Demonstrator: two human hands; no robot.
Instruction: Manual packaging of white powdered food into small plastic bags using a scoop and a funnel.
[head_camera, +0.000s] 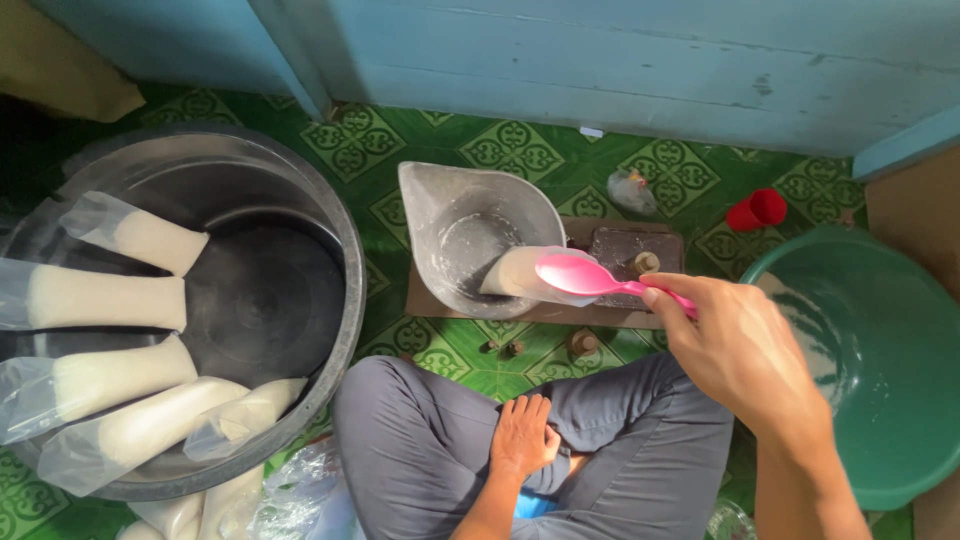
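Nearest the camera, the left hand (523, 435) lies loosely curled and empty on the person's grey trousers (430, 450), between the crossed knees. Just right of it and a little further out, the right hand (735, 350) is raised, its fingers closed round the handle of a pink plastic spoon (580, 274); the handle's end is hidden inside the grip. The spoon has a smooth, glossy oval bowl, which points away to the left of the right hand, well above and beyond the left one. Its bowl hovers over the open mouth of a clear plastic bag (525, 272) filled with something whitish, which leans in a grey jug (470, 240) standing on a brown board (540, 312); whether the spoon touches the bag cannot be told. Far left of both hands, a big metal basin (345, 260) holds several filled bags of the same kind, some cut off by the frame edge. Right of the right hand sits a green tub (880, 440), partly out of view. Beyond, on the green patterned floor (510, 150), stands a small red cup (757, 210).
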